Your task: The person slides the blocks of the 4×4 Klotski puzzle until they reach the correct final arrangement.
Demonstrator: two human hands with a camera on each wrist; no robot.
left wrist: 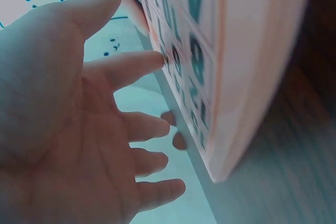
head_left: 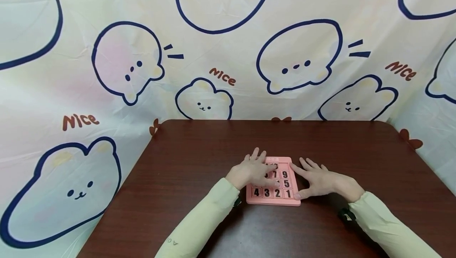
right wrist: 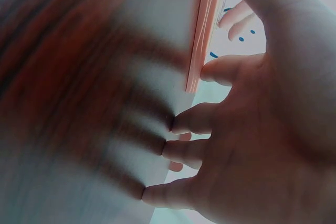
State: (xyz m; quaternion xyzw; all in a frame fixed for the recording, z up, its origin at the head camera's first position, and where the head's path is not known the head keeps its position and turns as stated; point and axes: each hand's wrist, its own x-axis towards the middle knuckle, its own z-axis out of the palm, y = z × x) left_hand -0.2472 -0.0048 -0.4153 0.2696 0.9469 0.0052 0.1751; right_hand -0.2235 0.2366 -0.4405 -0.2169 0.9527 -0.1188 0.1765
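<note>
A pink number slide puzzle (head_left: 273, 201) with black-numbered tiles lies flat on the table. Its bottom row reads 4, 3, 2, 1, and the cell at the top right corner shows plain pink. Spread over its left side, my left hand (head_left: 249, 172) hides several tiles; the index fingertip (left wrist: 156, 59) is right at the tile faces. At the right edge of the puzzle, my right hand (head_left: 320, 181) has its thumb near the lower corner and its index finger (right wrist: 218, 71) at the frame's side. The other right fingertips rest on the table.
The dark brown wooden table (head_left: 185, 151) extends on all sides of the puzzle. Behind it hangs a pale curtain (head_left: 246, 52) printed with cartoon animals. A black wrist strap (head_left: 346, 214) is at the right sleeve.
</note>
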